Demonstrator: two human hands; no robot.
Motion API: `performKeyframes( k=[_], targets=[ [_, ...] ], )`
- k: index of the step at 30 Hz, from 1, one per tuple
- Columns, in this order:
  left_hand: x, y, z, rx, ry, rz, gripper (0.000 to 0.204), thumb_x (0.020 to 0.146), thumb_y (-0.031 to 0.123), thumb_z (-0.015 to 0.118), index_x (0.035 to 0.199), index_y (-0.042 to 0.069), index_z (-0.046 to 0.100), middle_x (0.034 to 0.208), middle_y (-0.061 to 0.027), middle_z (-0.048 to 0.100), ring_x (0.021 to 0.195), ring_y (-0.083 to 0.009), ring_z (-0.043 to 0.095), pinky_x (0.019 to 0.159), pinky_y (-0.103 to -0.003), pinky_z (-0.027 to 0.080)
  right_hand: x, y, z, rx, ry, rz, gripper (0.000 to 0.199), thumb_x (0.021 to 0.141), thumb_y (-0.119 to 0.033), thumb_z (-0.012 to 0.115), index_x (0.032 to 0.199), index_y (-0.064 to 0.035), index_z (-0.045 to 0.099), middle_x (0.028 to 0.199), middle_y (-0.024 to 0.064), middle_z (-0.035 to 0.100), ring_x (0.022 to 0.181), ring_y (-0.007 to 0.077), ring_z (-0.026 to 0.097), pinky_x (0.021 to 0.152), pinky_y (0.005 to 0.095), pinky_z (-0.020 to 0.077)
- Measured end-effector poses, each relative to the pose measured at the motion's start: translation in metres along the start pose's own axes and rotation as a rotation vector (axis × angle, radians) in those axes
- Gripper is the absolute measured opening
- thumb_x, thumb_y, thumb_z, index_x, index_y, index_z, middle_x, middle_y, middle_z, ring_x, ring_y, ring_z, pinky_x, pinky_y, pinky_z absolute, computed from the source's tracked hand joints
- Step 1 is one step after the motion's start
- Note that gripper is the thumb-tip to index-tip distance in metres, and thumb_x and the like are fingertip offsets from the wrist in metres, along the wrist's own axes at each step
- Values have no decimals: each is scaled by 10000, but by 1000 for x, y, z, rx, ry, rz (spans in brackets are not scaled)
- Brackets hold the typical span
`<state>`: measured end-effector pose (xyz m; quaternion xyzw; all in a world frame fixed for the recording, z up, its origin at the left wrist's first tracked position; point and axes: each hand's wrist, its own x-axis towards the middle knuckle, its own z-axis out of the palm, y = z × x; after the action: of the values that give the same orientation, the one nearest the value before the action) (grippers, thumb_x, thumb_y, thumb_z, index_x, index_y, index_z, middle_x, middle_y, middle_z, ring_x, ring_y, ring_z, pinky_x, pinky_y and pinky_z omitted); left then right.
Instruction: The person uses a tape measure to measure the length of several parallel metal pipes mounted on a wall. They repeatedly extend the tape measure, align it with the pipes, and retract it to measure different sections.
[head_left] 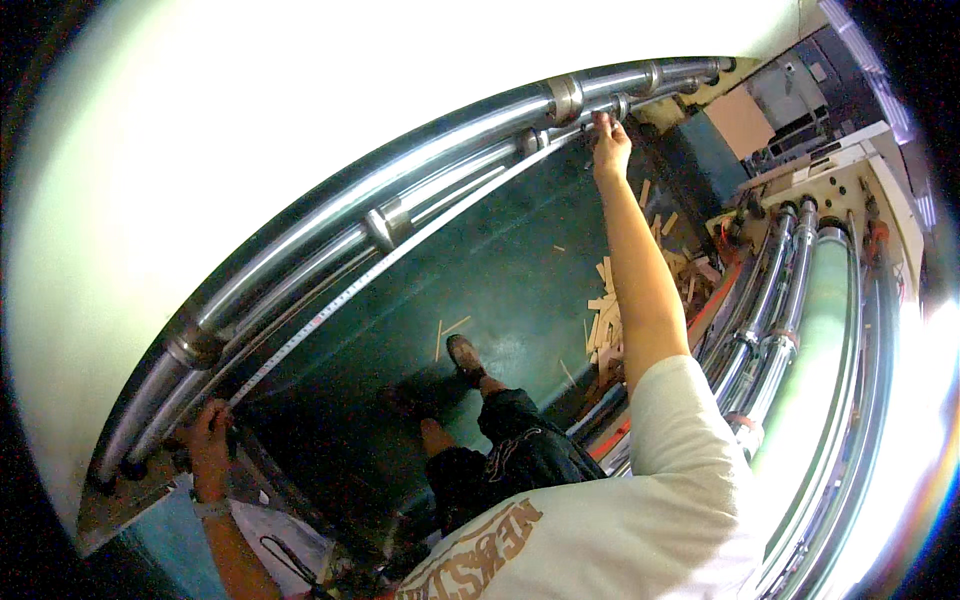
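Note:
A white tape measure [328, 313] is pulled out straight between my hands, along the underside of a machine's shiny steel shafts [365, 160]. My left hand [208, 435], low at the left near the shafts' end, is closed on one end of the tape; its fingers are dark and partly hidden. With the arm stretched far to the upper right, my right hand [611, 146] pinches the tape's other part beside a collar on the lower shaft. Metal collars [388, 226] sit at intervals on the shafts.
A second machine with a pale green roller [808, 345] and steel shafts stands at the right. Wood strips [606, 318] lie heaped on the dark green floor [500, 270]. A large white surface [200, 130] rises beyond the shafts. A cardboard-coloured panel [740, 120] stands at the far right.

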<state>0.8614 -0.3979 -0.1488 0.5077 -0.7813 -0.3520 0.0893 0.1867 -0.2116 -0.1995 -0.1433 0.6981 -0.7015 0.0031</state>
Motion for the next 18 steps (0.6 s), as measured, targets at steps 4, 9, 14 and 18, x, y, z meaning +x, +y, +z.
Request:
performKeyframes(
  k=[4,9,14,18],
  targets=[
    [13,20,-3,192,-10,109,175,828,172,523,918,27,560,806,-83,586,724,-185,533,701,-286,406,7,13,9,213,-100,-41,76,797,-154,588,827,-84,586,635,-41,506,481,40,375,414,190,300],
    [17,28,-5,171,4,123,141,817,146,533,878,24,569,769,-76,588,684,-181,533,675,-287,406,16,18,14,332,-23,9,97,787,-117,591,876,-89,567,662,-36,515,529,52,419,448,201,340],
    [17,-17,-5,-5,61,146,142,819,152,530,875,27,569,802,-81,591,705,-188,534,687,-298,406,19,14,27,486,-72,4,57,795,-116,580,804,-96,527,636,-34,455,530,69,417,434,204,359],
    [21,-16,-11,231,96,192,146,823,152,522,894,30,560,803,-78,582,715,-190,531,685,-295,406,14,7,26,479,-59,-14,85,801,-153,578,777,-119,504,670,-44,464,558,68,431,458,207,395]
  ],
)
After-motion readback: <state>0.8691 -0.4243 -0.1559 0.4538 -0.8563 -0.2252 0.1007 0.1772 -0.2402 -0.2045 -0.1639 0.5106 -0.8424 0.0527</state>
